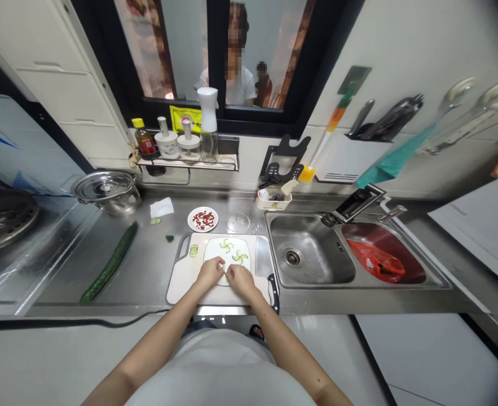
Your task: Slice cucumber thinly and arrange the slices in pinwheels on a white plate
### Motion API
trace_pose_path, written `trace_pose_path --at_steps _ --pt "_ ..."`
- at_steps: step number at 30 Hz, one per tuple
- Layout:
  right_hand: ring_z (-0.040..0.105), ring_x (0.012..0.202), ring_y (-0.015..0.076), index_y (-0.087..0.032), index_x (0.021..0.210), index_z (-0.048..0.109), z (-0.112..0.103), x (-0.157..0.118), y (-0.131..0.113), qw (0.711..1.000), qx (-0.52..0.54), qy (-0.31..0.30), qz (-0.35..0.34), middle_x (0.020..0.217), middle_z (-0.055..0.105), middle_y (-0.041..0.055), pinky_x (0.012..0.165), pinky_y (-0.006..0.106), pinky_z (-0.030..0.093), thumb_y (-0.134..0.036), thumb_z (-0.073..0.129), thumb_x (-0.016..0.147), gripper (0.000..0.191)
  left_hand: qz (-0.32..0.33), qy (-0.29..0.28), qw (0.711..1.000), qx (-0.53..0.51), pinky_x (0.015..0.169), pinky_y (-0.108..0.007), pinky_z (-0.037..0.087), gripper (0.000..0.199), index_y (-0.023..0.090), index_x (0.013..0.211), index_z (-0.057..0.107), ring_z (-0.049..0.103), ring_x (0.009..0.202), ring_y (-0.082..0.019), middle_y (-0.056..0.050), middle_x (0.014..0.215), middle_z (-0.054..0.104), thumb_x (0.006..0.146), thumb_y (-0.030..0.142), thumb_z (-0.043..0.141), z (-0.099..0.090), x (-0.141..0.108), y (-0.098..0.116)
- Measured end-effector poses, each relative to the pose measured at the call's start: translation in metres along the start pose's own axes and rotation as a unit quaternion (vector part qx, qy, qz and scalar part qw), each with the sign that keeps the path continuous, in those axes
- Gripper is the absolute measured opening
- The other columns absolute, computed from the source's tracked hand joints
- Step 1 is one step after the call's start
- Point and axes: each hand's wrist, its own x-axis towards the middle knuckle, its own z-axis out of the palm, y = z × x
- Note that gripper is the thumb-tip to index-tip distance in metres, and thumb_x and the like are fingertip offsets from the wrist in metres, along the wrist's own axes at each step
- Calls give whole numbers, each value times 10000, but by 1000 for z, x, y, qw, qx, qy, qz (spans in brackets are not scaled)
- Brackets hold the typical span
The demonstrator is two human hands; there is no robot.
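My left hand [210, 273] and my right hand [239, 279] are close together over a white plate [210, 248], fingers pinched. A small pale green piece, apparently a cucumber slice [224, 267], shows between the fingertips of both; the fingers hide most of it. On the plate, cut cucumber slices form two pinwheel shapes [226, 245]. The plate rests on a pale cutting board [181, 287]. A few overlapping round cucumber slices [193, 250] lie at the board's upper left. Along its right side lies a knife [264, 255] with a black riveted handle.
A whole cucumber [110, 262] lies left of the board. Behind it are a lidded steel pot [109, 192], a white tissue [161, 207], a cucumber end [170, 238] and a plate of chopped red pieces [203, 219]. Right stands a double sink [312, 248] with a red bag [378, 261].
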Motion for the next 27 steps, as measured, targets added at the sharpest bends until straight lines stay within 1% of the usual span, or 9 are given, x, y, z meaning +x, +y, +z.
trace_pose_path --at_steps 3,6,9,12,15,18,23,27 --pt "583 832 168 -200 909 635 2 -1 -1 1000 -24 0 -7 895 675 58 661 245 319 -203 486 867 155 17 0 1000 26 704 -246 387 320 169 955 694 588 749 -176 -50 756 671 690 64 548 1 0 -3" --pt "569 860 170 -211 973 608 5 -4 0 998 -54 4 -31 945 656 53 669 252 318 -211 451 888 178 27 -2 999 35 705 -250 388 302 162 958 692 586 739 -176 -54 758 669 701 81 555 2 0 -4" --pt "557 878 177 -210 982 598 9 -7 0 994 -94 7 -54 969 638 64 669 261 322 -234 406 918 204 27 -4 999 27 694 -247 386 289 158 956 690 573 712 -168 -46 734 662 706 91 564 2 0 -4" --pt "551 883 184 -203 988 596 12 -10 0 990 -128 9 -63 982 623 78 667 266 330 -254 377 939 230 26 -4 1000 18 695 -244 388 285 158 962 688 569 714 -162 -42 731 661 712 93 566 1 -1 -4" --pt "548 882 185 -198 998 594 14 -12 -1 986 -151 8 -65 985 611 79 670 268 342 -254 350 951 255 19 -9 999 37 708 -236 395 280 159 978 681 578 740 -156 -43 766 672 732 98 561 1 -2 -2" --pt "546 893 184 -199 1013 594 15 -13 -2 984 -163 7 -64 990 603 74 676 267 353 -252 333 957 272 18 -15 998 62 718 -223 401 273 162 990 676 587 761 -144 -41 808 684 755 101 550 2 -1 -2" --pt "549 892 183 -199 1028 598 13 -13 -3 984 -167 4 -62 1002 602 72 673 270 357 -254 320 959 291 39 -18 996 77 743 -226 415 257 164 985 681 600 786 -144 -47 856 694 776 107 542 2 -1 -2" --pt "549 900 179 -199 1053 595 11 -15 -3 987 -153 9 -54 1003 607 69 688 265 355 -256 334 956 284 62 -3 995 73 794 -234 422 299 157 1014 672 607 846 -151 -60 906 693 767 81 522 2 -1 -6"
